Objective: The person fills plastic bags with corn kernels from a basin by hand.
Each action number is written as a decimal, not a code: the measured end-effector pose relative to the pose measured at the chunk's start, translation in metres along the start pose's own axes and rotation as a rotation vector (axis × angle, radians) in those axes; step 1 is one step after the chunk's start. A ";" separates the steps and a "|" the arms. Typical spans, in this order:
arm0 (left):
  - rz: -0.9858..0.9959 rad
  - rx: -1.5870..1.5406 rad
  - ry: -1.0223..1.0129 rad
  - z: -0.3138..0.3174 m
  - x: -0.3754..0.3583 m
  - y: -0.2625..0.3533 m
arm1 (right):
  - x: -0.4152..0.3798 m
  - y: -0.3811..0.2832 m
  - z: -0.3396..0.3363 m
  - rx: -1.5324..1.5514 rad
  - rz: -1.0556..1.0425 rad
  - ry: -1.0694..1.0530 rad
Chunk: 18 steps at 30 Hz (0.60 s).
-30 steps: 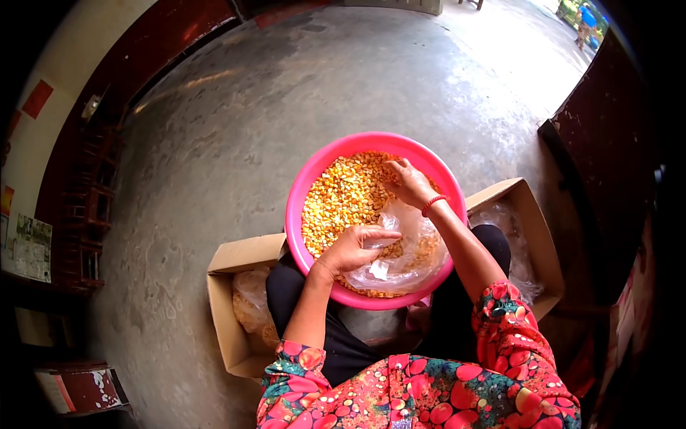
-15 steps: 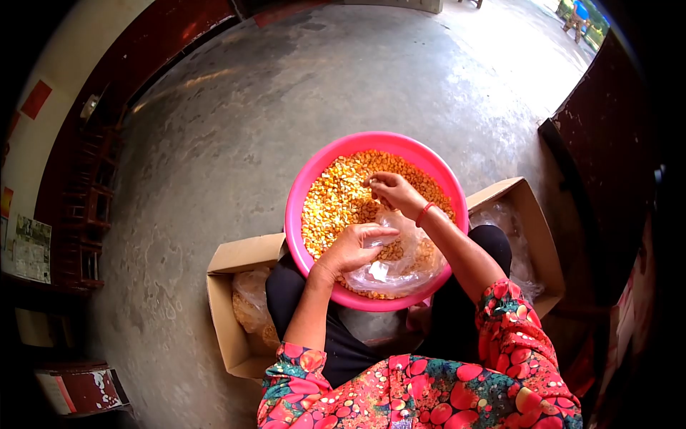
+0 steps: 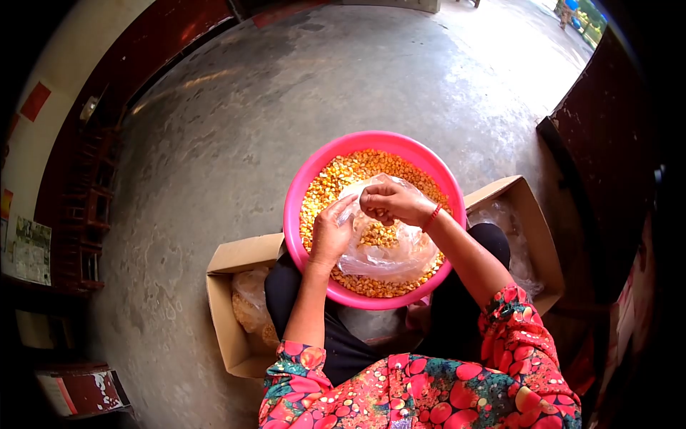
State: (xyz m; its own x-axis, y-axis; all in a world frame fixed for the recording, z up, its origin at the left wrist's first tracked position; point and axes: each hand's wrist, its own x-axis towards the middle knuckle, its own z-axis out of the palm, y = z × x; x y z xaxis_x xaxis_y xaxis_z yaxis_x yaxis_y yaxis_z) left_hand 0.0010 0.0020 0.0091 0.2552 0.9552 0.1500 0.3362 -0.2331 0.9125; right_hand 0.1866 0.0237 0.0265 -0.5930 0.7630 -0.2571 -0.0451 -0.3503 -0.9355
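Left of the left hand, a cardboard box (image 3: pixel 222 318) is holding a filled bag (image 3: pixel 250 294). Beneath both hands, a pink basin (image 3: pixel 292 214) is holding yellow corn kernels (image 3: pixel 325 193). The left hand (image 3: pixel 334 230), partly closed, is gripping a clear plastic bag (image 3: pixel 370 267) lying on them. Just beside it, the right hand (image 3: pixel 389 202) is curling closed over the bag, its contents hidden. Further right, another box (image 3: pixel 539 243) is standing.

You cannot tell what, if anything, your curled right hand (image 3: pixel 393 203) holds. The bag (image 3: pixel 389 263) hides what lies under it, your left leg (image 3: pixel 284 293) hides part of the left box (image 3: pixel 224 325), and the bottom edge cuts off your shirt (image 3: pixel 457 392).
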 end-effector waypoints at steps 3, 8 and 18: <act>-0.028 0.008 0.049 -0.001 0.002 -0.006 | 0.004 0.009 0.013 -0.112 0.059 -0.041; -0.013 0.015 0.059 -0.004 0.002 -0.006 | 0.003 0.008 0.018 -0.416 -0.166 -0.251; -0.013 -0.050 -0.019 -0.008 0.002 -0.013 | -0.012 -0.027 -0.002 -0.091 -0.119 -0.026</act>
State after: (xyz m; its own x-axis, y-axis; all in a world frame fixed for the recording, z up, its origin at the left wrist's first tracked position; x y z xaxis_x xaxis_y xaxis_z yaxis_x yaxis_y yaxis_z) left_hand -0.0103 0.0081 0.0005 0.2684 0.9543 0.1312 0.2941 -0.2109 0.9322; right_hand 0.1962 0.0248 0.0545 -0.6084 0.7817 -0.1375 -0.0442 -0.2064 -0.9775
